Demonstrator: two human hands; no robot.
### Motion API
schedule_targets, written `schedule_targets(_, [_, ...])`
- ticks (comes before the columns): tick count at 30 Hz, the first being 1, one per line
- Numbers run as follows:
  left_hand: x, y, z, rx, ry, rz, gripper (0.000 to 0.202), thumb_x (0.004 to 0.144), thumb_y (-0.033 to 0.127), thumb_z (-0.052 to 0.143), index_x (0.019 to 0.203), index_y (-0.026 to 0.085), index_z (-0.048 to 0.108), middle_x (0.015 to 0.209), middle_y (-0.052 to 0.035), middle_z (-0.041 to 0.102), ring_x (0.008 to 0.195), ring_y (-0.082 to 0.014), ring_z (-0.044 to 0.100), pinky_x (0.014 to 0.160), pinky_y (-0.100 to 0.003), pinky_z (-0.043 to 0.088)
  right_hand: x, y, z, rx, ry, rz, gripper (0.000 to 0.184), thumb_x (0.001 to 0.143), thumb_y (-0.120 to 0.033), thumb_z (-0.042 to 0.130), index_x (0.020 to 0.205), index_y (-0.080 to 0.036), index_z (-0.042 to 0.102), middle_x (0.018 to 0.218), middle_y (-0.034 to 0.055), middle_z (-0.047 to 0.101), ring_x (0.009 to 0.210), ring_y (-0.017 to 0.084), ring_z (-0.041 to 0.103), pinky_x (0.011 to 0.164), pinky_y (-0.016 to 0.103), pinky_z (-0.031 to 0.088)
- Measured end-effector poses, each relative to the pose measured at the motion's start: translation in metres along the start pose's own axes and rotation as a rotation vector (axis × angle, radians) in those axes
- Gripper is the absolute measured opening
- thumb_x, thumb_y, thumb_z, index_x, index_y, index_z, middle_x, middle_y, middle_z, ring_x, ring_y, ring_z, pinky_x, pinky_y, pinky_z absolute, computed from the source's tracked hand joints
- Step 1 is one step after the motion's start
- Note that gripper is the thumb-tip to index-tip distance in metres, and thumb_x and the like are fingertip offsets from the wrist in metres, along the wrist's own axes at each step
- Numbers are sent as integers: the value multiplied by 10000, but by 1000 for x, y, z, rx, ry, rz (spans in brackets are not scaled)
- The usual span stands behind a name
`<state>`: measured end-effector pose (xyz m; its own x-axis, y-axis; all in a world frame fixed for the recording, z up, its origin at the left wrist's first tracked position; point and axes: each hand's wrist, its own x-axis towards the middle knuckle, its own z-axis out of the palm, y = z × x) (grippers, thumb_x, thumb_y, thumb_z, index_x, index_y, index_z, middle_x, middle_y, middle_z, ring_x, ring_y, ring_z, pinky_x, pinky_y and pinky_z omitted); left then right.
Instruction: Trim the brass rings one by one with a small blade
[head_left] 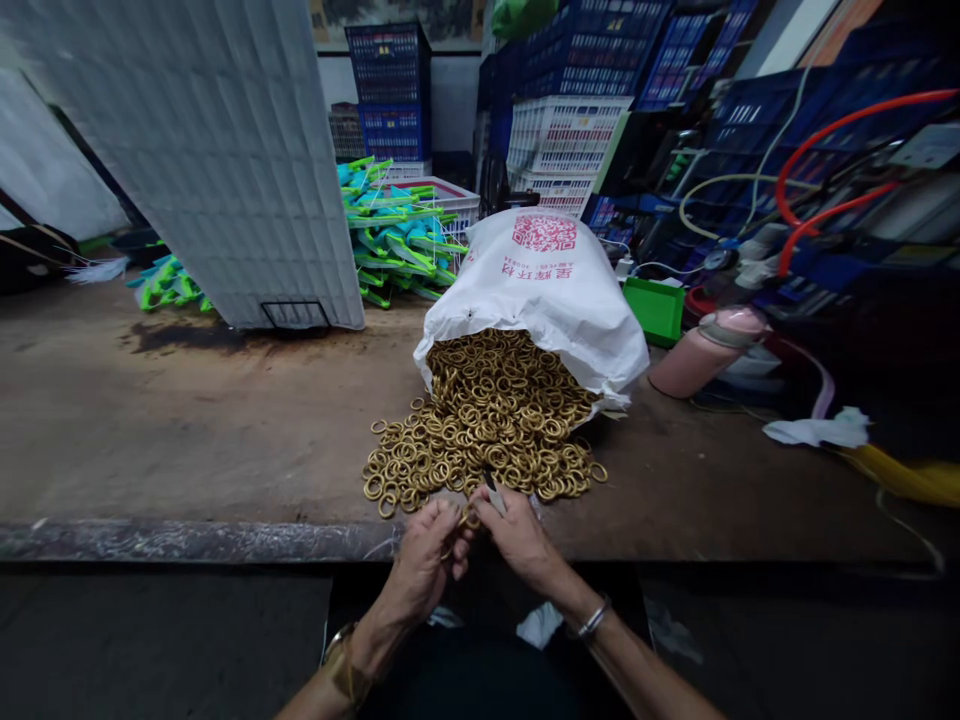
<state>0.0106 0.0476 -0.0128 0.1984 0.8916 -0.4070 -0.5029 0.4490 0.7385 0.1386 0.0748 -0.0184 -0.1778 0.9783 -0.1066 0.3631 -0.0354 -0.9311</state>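
A white sack (540, 290) with red print lies on its side on the worn workbench (187, 430), spilling a heap of brass rings (487, 420) toward me. At the near edge of the heap, my left hand (424, 560) is closed in a pinch on a brass ring (469, 518). My right hand (517, 535) is closed too, gripping a small dark tool (495, 492) whose tip meets that ring. Both hands touch each other just in front of the heap.
A white gridded panel (225, 150) leans at the back left. Green and blue plastic parts (397, 230) are piled behind it. A green bin (658, 308), a pink cylinder (701, 355), hoses and stacked crates (570, 130) crowd the right. The bench has a metal front edge (187, 540).
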Motion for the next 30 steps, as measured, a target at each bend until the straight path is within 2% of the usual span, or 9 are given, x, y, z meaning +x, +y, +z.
schedule_targets(4, [-1, -2, -1, 21, 2, 7, 338, 660, 444, 653, 759, 178, 469, 580, 51, 484, 422, -44, 395, 364, -149, 281, -5, 2, -5, -284, 28, -216, 147, 815, -226, 392, 718, -192, 498, 638, -15, 516, 586, 112, 459, 578, 221, 329])
schedule_targets(7, [-2, -3, -1, 53, -34, -16, 323, 674, 437, 645, 770, 175, 482, 567, 60, 448, 415, -39, 368, 364, -148, 278, -7, 1, -6, -357, 17, -298, 117, 800, -175, 406, 728, -197, 496, 637, -19, 514, 578, 107, 449, 568, 217, 316])
schedule_targets(9, [-1, -4, -1, 66, -45, -17, 312, 686, 433, 635, 739, 169, 478, 564, 60, 437, 414, -35, 355, 365, -149, 279, -6, 2, -5, -314, 27, -276, 128, 816, -204, 407, 736, -195, 507, 643, -19, 518, 584, 105, 451, 571, 213, 326])
schedule_targets(14, [2, -8, -3, 35, -5, 38, 297, 688, 402, 647, 729, 157, 484, 582, 50, 446, 433, -36, 363, 378, -154, 288, -2, 7, -1, -35, 22, -78, 199, 829, -307, 415, 725, -179, 525, 635, -22, 527, 590, 98, 465, 566, 199, 368])
schedule_targets(17, [4, -7, -4, -79, -12, -32, 291, 670, 361, 674, 742, 151, 485, 599, 51, 443, 443, -27, 362, 391, -144, 270, -3, 7, 0, 33, -12, -54, 162, 807, -294, 444, 818, -172, 551, 734, -5, 575, 672, 110, 511, 625, 211, 399])
schedule_targets(19, [4, -5, -3, -138, -17, -103, 299, 648, 341, 693, 745, 148, 486, 596, 56, 439, 426, -16, 342, 388, -138, 243, -4, 4, -2, 40, -25, -72, 194, 793, -280, 470, 941, -179, 547, 839, 6, 598, 747, 116, 534, 685, 221, 410])
schedule_targets(21, [5, -3, -3, -168, -15, -152, 305, 633, 329, 702, 760, 147, 491, 592, 59, 444, 407, -9, 321, 381, -137, 221, -4, 1, -3, 35, -55, -86, 228, 788, -283, 484, 987, -185, 539, 862, 5, 603, 766, 117, 543, 709, 227, 413])
schedule_targets(25, [5, -1, -3, -197, -12, -215, 287, 638, 276, 685, 826, 151, 507, 564, 71, 431, 378, -3, 288, 375, -137, 188, -3, 0, -4, 24, -101, -95, 167, 794, -311, 481, 845, -177, 567, 747, -8, 594, 709, 116, 537, 675, 220, 410])
schedule_targets(30, [5, -1, -4, -231, -52, -298, 190, 657, 194, 637, 748, 149, 477, 552, 63, 443, 357, 7, 216, 369, -141, 148, -1, 6, -2, 20, -52, -65, 215, 814, -321, 424, 733, -172, 555, 659, -19, 551, 631, 104, 501, 607, 202, 386])
